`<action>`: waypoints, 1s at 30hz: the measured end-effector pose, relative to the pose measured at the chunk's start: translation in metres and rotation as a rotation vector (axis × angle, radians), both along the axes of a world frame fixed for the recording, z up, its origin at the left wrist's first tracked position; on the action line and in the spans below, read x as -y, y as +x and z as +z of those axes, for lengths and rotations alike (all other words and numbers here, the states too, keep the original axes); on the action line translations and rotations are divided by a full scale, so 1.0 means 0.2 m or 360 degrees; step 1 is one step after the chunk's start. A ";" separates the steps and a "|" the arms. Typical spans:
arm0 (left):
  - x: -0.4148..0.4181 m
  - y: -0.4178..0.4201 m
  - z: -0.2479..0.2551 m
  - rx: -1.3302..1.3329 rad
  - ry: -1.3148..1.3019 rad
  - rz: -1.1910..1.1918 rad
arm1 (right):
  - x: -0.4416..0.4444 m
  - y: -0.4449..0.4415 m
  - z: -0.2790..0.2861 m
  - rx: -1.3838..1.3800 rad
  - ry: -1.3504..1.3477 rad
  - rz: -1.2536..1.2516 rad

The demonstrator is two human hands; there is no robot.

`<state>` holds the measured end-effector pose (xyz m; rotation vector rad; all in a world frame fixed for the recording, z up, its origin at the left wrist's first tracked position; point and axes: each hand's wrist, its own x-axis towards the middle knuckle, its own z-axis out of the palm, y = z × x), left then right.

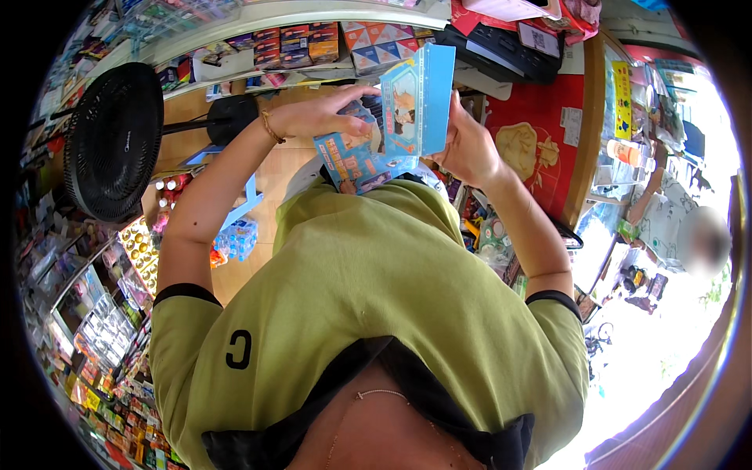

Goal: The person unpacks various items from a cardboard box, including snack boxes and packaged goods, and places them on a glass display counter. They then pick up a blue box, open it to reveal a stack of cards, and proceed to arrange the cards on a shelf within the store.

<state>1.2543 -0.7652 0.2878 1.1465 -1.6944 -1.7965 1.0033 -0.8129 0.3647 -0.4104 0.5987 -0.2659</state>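
A light blue printed cardboard box (352,167) with cartoon pictures is held before my waist, with its tall flap (435,100) standing up. My left hand (329,114) reaches over the box from the left, thumb and fingers at its opening; dark packets seem to show inside, and whether the hand grips one of them I cannot tell. My right hand (470,144) holds the right side of the box by the flap, its fingers partly hidden behind the card.
A black electric fan (114,141) stands at the left. Small boxes line the shelf (317,73) ahead. A black printer-like machine (499,56) lies at the upper right, near a red sheet (531,141). Bottled water (237,239) stands on the floor. Another person (664,205) is at the far right.
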 end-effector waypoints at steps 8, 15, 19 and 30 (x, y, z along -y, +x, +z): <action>0.00 -0.03 0.05 0.0095 -0.0026 0.0036 | 0.08 0.11 0.06 -0.0647 -0.1351 0.1048; -0.01 -0.05 0.08 0.0197 -0.0071 0.0072 | 0.06 0.17 0.06 -0.0930 -0.1374 0.1273; -0.04 -0.05 0.09 0.0243 -0.0075 0.0131 | 0.01 0.18 0.03 -0.1065 -0.1608 0.1106; -0.07 0.01 0.06 0.0168 -0.0204 0.0233 | -0.16 0.23 0.09 -0.1064 -0.2089 0.0609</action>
